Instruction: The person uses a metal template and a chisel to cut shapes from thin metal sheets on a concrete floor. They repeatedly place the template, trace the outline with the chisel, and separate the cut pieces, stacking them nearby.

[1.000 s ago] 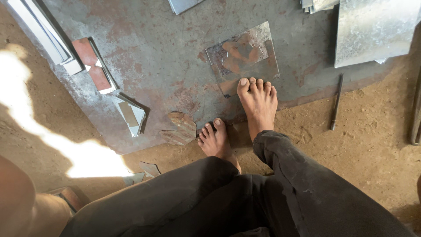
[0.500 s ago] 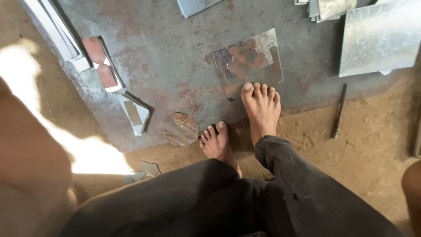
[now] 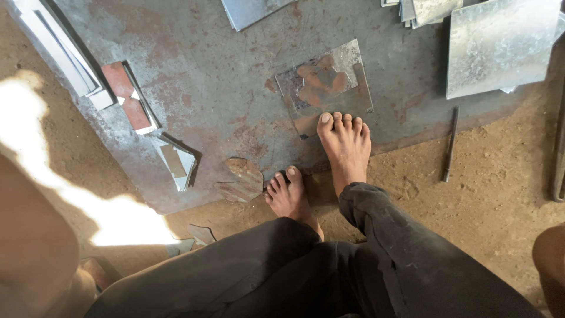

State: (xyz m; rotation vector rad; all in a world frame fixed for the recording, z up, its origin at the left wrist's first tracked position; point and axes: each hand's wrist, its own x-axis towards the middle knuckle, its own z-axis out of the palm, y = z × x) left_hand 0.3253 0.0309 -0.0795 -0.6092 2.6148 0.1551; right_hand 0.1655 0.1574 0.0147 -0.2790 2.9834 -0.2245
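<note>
Neither of my hands shows clearly. A blurred skin-coloured shape, maybe my left arm [image 3: 35, 253], fills the lower left corner. Another skin-coloured patch [image 3: 550, 265] sits at the lower right edge. My legs in dark trousers [image 3: 329, 271] reach forward. My right foot [image 3: 346, 147] rests with its toes on the near edge of a small shiny square metal sheet [image 3: 326, 82] that has a shape cut out of it. My left foot [image 3: 288, 194] stands at the edge of the large rusty steel plate [image 3: 223, 106] under the sheet.
Cut metal scraps [image 3: 241, 176] lie beside my left foot. A folded offcut [image 3: 176, 162], a reddish piece [image 3: 126, 97] and long metal strips [image 3: 59, 53] lie to the left. A large bright sheet [image 3: 500, 47] lies top right, with a thin rod [image 3: 450, 144] on the dirt floor.
The view has dropped slightly. The blurred arm has come into the lower left and the skin-coloured patch into the lower right. Both feet stay where they were.
</note>
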